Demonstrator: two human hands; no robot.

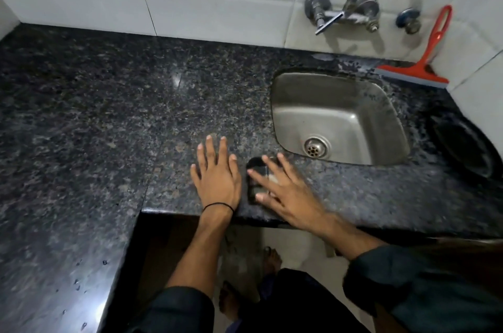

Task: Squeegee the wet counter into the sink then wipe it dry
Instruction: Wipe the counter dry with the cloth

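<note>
The dark speckled granite counter (114, 120) runs in an L shape around me. A steel sink (340, 117) is set into it at the right. A red squeegee (424, 60) leans against the tiled wall behind the sink, with neither hand near it. My left hand (216, 173) lies flat on the counter with fingers spread and holds nothing. Just to its right, near the front edge, my right hand (283, 188) is blurred and presses down on a small dark pad (257, 169), with thumb and fingers spanning it. What the pad is made of is unclear.
A wall tap (353, 5) with a curved spout hangs above the sink. A dark round object (465, 147) lies on the counter to the right of the sink. Water drops (77, 282) dot the near left arm of the counter. White tiles back the counter.
</note>
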